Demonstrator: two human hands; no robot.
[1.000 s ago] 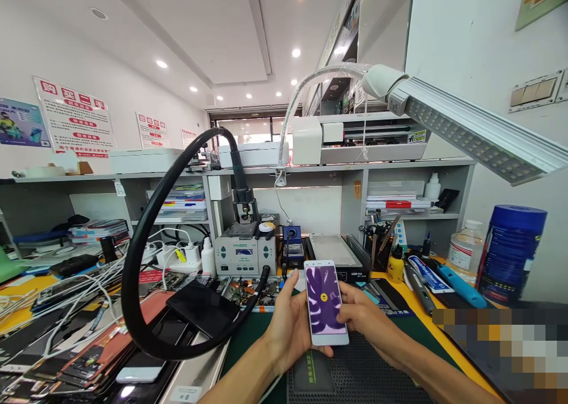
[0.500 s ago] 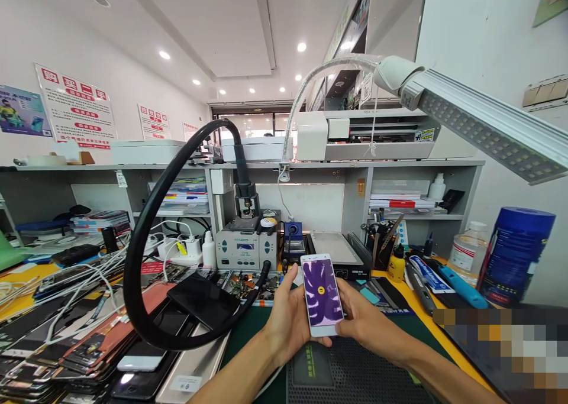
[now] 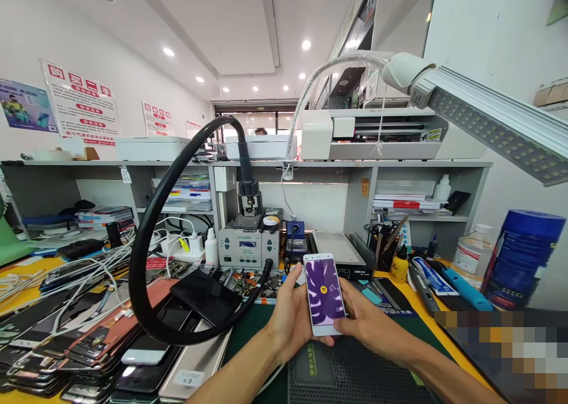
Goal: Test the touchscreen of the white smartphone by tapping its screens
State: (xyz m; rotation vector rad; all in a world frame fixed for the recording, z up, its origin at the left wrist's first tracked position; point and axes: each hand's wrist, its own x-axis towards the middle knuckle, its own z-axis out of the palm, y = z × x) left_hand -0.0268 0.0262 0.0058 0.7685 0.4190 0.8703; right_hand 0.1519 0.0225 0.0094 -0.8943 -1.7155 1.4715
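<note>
A white smartphone (image 3: 325, 297) is held up over the work mat, its lit screen purple with a small yellow icon in the middle. My left hand (image 3: 290, 312) cradles it from the left and beneath, thumb raised along the upper left edge and a fingertip showing under the bottom edge. On the other side, my right hand (image 3: 357, 309) grips the right edge, with its thumb on the lower right of the screen. The fingers behind the phone are hidden. Below it lies a black perforated mat (image 3: 355, 371) on a green surface.
A thick black hose (image 3: 137, 262) loops up from the hot-air station (image 3: 251, 247). Stacked phone parts (image 3: 89, 339) and white cables crowd the left. To the right are a yellow bottle (image 3: 399, 265), a blue canister (image 3: 523, 259) and a blue tool (image 3: 467, 289). A lamp (image 3: 497, 117) hangs overhead.
The view has shifted slightly, so the surroundings sit a little further right. Both hands keep hold of the phone, and the purple screen looks the same.
</note>
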